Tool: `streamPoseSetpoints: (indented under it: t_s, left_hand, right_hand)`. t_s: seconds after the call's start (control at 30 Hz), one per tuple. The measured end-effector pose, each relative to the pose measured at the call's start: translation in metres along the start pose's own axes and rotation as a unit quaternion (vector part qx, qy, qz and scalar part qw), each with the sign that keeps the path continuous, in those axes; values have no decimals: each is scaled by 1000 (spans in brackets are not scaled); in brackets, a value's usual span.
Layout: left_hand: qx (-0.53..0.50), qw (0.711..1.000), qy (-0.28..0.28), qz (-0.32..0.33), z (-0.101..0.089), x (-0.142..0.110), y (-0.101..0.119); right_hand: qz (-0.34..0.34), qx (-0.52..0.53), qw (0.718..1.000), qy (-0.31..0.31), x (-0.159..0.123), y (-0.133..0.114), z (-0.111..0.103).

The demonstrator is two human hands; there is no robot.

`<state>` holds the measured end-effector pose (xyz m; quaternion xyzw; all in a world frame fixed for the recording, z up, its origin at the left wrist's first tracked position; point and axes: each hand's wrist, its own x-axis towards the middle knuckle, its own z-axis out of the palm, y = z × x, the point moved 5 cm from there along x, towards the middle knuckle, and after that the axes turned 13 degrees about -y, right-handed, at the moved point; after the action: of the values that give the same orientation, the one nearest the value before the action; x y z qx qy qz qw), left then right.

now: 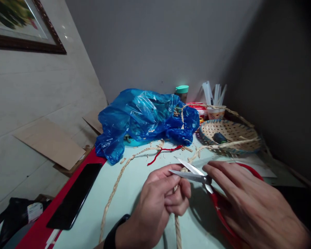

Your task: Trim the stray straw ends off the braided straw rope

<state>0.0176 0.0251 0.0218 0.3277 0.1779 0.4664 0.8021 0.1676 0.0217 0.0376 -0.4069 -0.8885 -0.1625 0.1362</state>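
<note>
My left hand (162, 197) is closed in a pinch around a tan braided rope (177, 230) just above the pale green table (134, 193). My right hand (251, 204) grips red-handled scissors (197, 174); their steel blades are open and straddle the rope end at my left fingertips. A long length of the same rope (116, 186) curls across the table to the left, up toward a blue plastic bag (145, 117).
A woven basket (229, 133) with a dark object in it stands at the back right, with a cup of white sticks (215, 103) and a green-lidded jar (181, 91) behind. A red cord (163, 151) and rope scraps lie mid-table. A black phone (75, 195) rests on the red table edge.
</note>
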Motion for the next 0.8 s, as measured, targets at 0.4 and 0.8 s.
streamPoseSetpoints:
  t_s: [0.4,0.8]
  left_hand:
    - [-27,999,-25,2,5,1,-2]
    - [-24,999,-33,7,7,-3,-1]
  right_hand:
    - [-8,-18,999,34,-5,-2,-3]
    - [6,-10,1000,5,-10,-1,0]
